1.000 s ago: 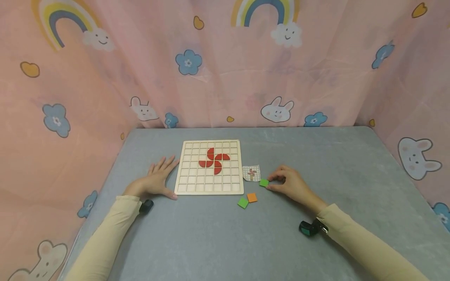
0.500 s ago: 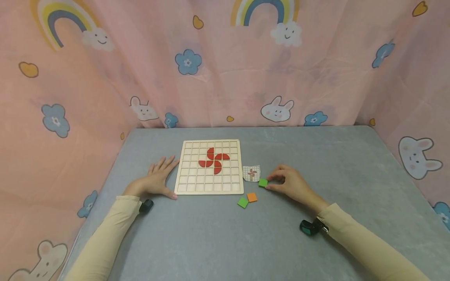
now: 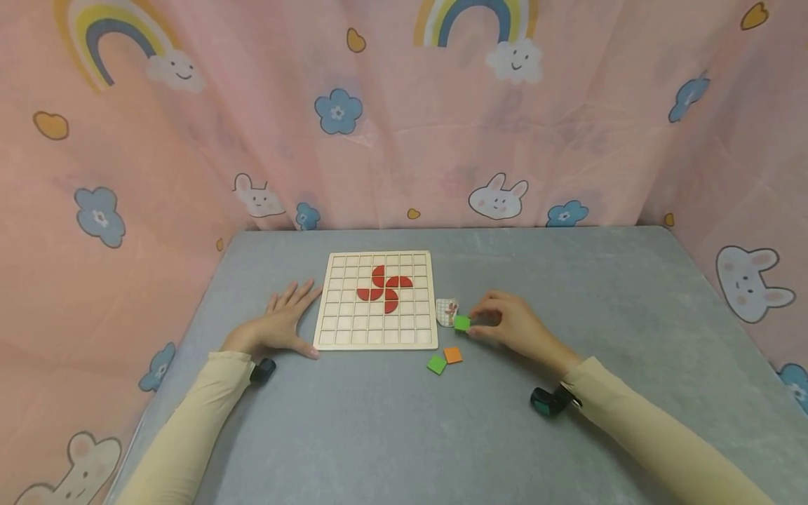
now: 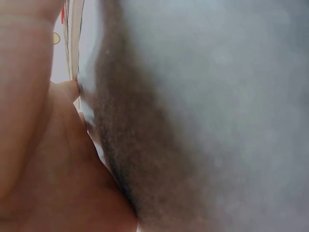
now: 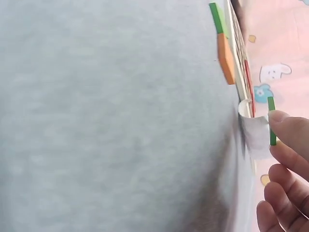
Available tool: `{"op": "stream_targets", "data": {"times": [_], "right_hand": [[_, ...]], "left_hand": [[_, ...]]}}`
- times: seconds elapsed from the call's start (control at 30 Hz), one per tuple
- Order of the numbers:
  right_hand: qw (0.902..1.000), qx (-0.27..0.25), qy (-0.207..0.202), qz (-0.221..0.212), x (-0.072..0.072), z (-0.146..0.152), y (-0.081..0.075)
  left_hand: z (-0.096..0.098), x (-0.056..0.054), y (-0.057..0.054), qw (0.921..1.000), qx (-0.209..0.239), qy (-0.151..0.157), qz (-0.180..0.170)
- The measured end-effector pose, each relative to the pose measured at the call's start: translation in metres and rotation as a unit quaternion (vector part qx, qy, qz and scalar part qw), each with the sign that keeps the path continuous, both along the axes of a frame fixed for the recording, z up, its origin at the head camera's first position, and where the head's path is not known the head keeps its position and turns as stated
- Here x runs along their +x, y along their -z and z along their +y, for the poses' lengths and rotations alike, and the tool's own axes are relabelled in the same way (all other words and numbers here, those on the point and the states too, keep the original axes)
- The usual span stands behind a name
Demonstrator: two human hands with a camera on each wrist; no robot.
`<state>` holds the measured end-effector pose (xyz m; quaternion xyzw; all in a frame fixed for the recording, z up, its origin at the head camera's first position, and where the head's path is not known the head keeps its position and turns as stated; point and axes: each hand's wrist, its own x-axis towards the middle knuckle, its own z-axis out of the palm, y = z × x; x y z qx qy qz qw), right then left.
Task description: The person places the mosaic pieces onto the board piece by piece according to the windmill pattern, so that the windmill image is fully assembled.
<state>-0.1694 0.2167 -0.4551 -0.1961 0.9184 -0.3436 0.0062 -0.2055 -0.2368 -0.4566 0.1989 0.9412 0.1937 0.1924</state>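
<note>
My right hand [image 3: 520,330] pinches a green square tile [image 3: 462,323] between thumb and fingers. In the right wrist view this tile [image 5: 272,121] stands edge-on, raised above the table. In the head view it covers part of a small paper card [image 3: 445,312] printed with a grid and a red pinwheel. My left hand [image 3: 278,324] lies with fingers spread at the left side of a wooden grid board [image 3: 353,337], thumb and fingertips at its edge. Several red rounded pieces [image 3: 391,300] form a pinwheel on the board.
Nearer the front edge, an orange square tile [image 3: 453,355] and another green tile [image 3: 436,364] lie beside each other, just off the board's lower right corner. The grey table [image 3: 391,435] backs onto a pink patterned curtain [image 3: 404,140].
My right hand has moved left and slightly away from me with the green tile, from beside the paper card to over its right part. My left hand has stayed still.
</note>
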Motion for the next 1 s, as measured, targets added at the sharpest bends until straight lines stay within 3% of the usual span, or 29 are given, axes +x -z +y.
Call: {"op": "stream_targets", "data": {"times": [0.27,0.6,1.0], "right_hand": [[0.9992,-0.003,-0.015,0.036,-0.004,-0.007,-0.011],[0.9989,0.008,-0.025,0.039,-0.008,-0.006,-0.022],[0.992,0.1,-0.075,0.014,-0.008,0.017,-0.019]], "left_hand": [[0.002,0.0,-0.002,1.0,-0.004,-0.001,0.0],[0.001,0.001,-0.003,0.9999,-0.01,-0.003,0.002],[0.0,0.0,0.0,1.0,0.008,0.002,-0.002]]}}
